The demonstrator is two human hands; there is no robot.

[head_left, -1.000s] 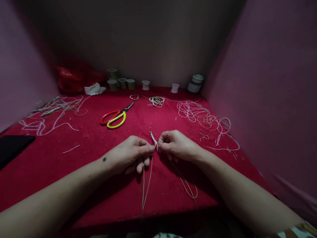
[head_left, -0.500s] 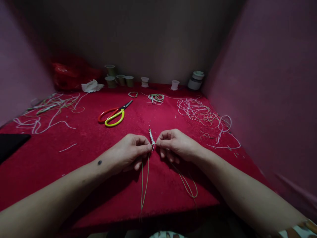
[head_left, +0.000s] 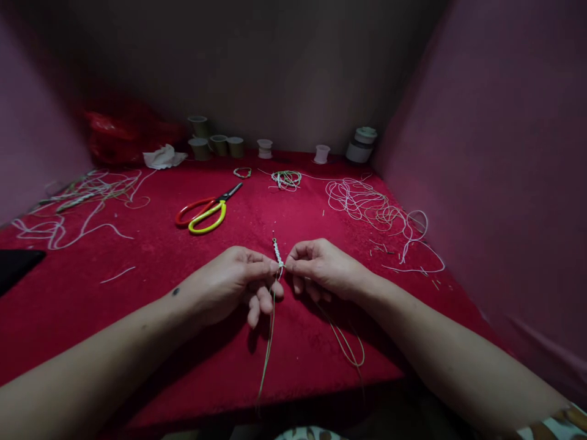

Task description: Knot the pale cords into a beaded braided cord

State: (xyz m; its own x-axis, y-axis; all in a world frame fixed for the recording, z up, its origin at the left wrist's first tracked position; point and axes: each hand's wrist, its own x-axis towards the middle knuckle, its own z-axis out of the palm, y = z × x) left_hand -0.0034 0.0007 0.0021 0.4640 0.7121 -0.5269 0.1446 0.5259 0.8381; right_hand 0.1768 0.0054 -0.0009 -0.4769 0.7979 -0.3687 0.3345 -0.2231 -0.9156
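The short knotted braid of white and green cord (head_left: 277, 252) lay at the middle of the red cloth-covered counter (head_left: 302, 379), between the two hands, with its small looped end pointing away from the person. As far as I could judge, the work was in an early part: only a short row of tight knots was finished, and a long quantity of cord was not yet knotted. From the lower end of the braid, thin olive-green strands (head_left: 267, 354) hung down toward the near edge, and a thin olive-green cord loop (head_left: 352, 351) lay below the right side. The left hand (head_left: 241, 275) grasped the lower end of the braid between the thumb and the forefinger, while its other fingers were loosely spread underneath, near the hanging strands. The right hand (head_left: 323, 266) was just beside it, with the thumb and the forefinger pressed together, seemingly on a thin cord which came out from the last knot; its other fingers were curled in. Farther back, a small closed ring of braided cord (head_left: 242, 176) and a coiled white and green braided piece (head_left: 286, 179) lay on the cloth. The scissors with one red and one yellow handle (head_left: 222, 198) were lying apart from both hands, touched by neither.
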